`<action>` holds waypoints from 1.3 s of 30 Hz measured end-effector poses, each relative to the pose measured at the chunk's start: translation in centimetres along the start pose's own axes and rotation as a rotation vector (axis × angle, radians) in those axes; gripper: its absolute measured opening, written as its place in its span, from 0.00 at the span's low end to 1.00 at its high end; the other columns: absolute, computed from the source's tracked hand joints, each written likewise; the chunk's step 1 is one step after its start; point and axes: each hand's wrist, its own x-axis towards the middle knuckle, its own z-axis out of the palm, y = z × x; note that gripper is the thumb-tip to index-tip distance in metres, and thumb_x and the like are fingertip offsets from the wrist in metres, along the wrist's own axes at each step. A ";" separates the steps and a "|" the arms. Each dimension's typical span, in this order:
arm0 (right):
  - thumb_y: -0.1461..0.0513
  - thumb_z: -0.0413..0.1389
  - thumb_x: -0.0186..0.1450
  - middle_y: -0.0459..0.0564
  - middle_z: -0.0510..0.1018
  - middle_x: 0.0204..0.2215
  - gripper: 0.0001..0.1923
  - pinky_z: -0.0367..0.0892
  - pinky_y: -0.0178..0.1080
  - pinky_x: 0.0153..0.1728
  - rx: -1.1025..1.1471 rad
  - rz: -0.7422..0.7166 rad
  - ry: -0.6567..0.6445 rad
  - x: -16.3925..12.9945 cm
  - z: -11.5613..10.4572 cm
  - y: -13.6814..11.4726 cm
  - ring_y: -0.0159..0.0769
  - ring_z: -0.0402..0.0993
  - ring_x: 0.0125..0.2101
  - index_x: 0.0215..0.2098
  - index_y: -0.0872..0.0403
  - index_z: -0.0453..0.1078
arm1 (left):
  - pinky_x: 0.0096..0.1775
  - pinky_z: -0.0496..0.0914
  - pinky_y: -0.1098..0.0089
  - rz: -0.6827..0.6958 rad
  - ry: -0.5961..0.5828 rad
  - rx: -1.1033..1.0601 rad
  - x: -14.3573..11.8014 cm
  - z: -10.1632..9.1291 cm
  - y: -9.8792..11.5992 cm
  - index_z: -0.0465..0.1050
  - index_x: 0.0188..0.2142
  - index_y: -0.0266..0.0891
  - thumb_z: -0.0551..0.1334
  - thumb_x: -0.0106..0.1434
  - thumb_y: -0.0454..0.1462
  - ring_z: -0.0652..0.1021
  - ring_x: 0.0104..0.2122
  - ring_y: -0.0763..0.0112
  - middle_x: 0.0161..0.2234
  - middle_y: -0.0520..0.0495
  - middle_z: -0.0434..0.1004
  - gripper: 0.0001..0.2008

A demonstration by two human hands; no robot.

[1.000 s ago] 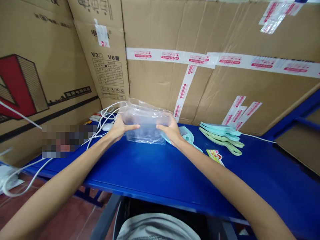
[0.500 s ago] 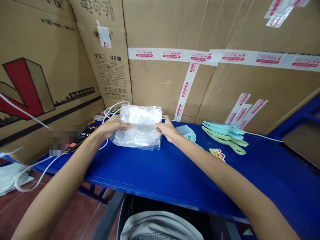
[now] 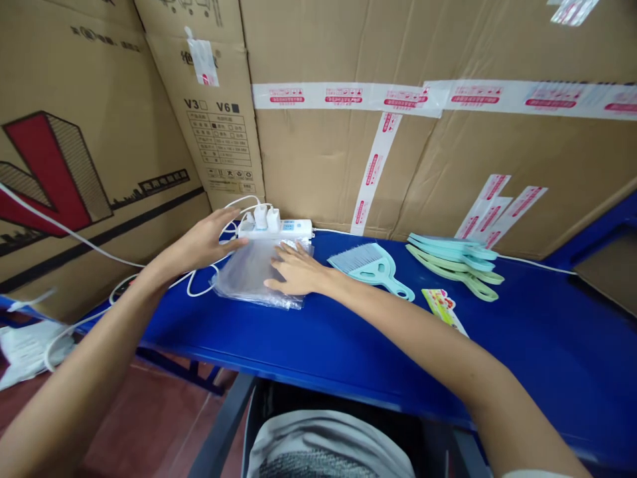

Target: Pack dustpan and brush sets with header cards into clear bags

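Note:
A stack of clear plastic bags (image 3: pixel 249 275) lies flat on the blue table, just in front of a white power strip (image 3: pixel 293 229). My right hand (image 3: pixel 293 269) rests on the bags, palm down with fingers spread. My left hand (image 3: pixel 206 239) hovers at the bags' left edge, fingers stretched and thumb apart, holding nothing. To the right of the bags is a light blue brush (image 3: pixel 371 265) with pale bristles and a looped handle.
Several blue and green looped-handle pieces (image 3: pixel 455 255) lie stacked on the right of the table (image 3: pixel 348 345). A colourful card (image 3: pixel 442 309) sits nearer. White cables (image 3: pixel 199 285) run on the left. Cardboard boxes (image 3: pixel 318 166) wall off the back.
The plastic bags, held up between both hands before, now lie on the table. My left hand has let go and my right hand has flattened onto them. The power strip has come into view.

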 end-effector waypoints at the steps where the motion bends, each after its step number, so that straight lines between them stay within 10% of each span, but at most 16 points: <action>1: 0.44 0.49 0.76 0.74 0.52 0.75 0.40 0.39 0.70 0.72 0.036 0.017 -0.038 0.1 0.5 0.2 0.66 0.41 0.76 0.71 0.67 0.64 | 0.71 0.55 0.40 0.113 -0.025 0.084 -0.4 0.2 0.3 0.67 0.69 0.44 0.67 0.65 0.57 0.60 0.73 0.40 0.73 0.38 0.62 0.39; 4: 0.35 0.43 0.74 0.71 0.39 0.77 0.51 0.31 0.68 0.73 0.137 0.078 -0.132 0.0 1.6 1.0 0.64 0.29 0.77 0.78 0.65 0.49 | 0.74 0.47 0.42 0.303 -0.260 0.169 -2.1 2.5 -0.1 0.62 0.73 0.44 0.62 0.69 0.59 0.49 0.76 0.43 0.76 0.41 0.53 0.40; 9: 0.29 0.47 0.68 0.65 0.33 0.78 0.60 0.20 0.63 0.73 0.176 0.058 -0.139 0.1 2.7 2.3 0.58 0.21 0.77 0.80 0.60 0.41 | 0.73 0.48 0.41 0.188 -0.506 0.268 -4.5 5.7 -3.8 0.49 0.77 0.40 0.55 0.74 0.58 0.48 0.76 0.44 0.77 0.36 0.42 0.42; 17: 0.35 0.49 0.72 0.67 0.38 0.78 0.53 0.28 0.63 0.74 0.046 0.004 0.089 -1.3 1.3 1.4 0.58 0.25 0.77 0.79 0.61 0.45 | 0.73 0.44 0.37 0.316 -0.397 0.342 -4.0 5.2 -5.9 0.55 0.76 0.42 0.59 0.70 0.60 0.47 0.76 0.41 0.76 0.37 0.47 0.43; 21: 0.50 0.56 0.74 0.64 0.66 0.71 0.30 0.51 0.61 0.70 -0.064 0.075 0.151 -5.6 -2.7 2.0 0.61 0.56 0.72 0.68 0.57 0.69 | 0.73 0.41 0.39 0.383 -0.317 0.327 -3.6 4.9 -5.8 0.45 0.78 0.42 0.63 0.66 0.62 0.48 0.76 0.40 0.77 0.37 0.43 0.52; 24: 0.55 0.55 0.74 0.61 0.82 0.52 0.15 0.67 0.55 0.56 -0.113 0.384 0.121 -11.3 -5.9 3.5 0.57 0.77 0.53 0.51 0.53 0.78 | 0.74 0.41 0.39 0.434 -0.281 0.272 -3.6 4.6 -4.2 0.38 0.79 0.49 0.70 0.60 0.62 0.47 0.76 0.39 0.78 0.42 0.38 0.60; 30: 0.57 0.62 0.66 0.67 0.83 0.46 0.29 0.69 0.49 0.42 -0.191 0.711 -0.205 -18.7 -5.7 5.7 0.61 0.79 0.48 0.63 0.58 0.70 | 0.73 0.44 0.38 0.508 -0.377 0.207 -2.6 6.4 2.3 0.47 0.78 0.51 0.73 0.57 0.60 0.46 0.76 0.36 0.78 0.42 0.42 0.58; 34: 0.63 0.53 0.71 0.67 0.82 0.48 0.24 0.68 0.48 0.47 -0.212 0.694 -0.098 -18.6 -5.1 6.6 0.57 0.77 0.50 0.64 0.60 0.69 | 0.72 0.53 0.43 0.667 -0.334 0.170 -1.4 9.0 8.3 0.57 0.75 0.49 0.65 0.71 0.54 0.56 0.75 0.45 0.77 0.40 0.51 0.38; 39: 0.57 0.46 0.76 0.63 0.80 0.55 0.25 0.64 0.50 0.57 -0.308 0.735 0.286 -22.2 -10.5 9.2 0.55 0.73 0.55 0.65 0.55 0.72 | 0.63 0.69 0.47 0.984 -0.151 0.234 0.2 13.4 12.6 0.76 0.60 0.40 0.60 0.76 0.44 0.76 0.61 0.50 0.62 0.34 0.76 0.18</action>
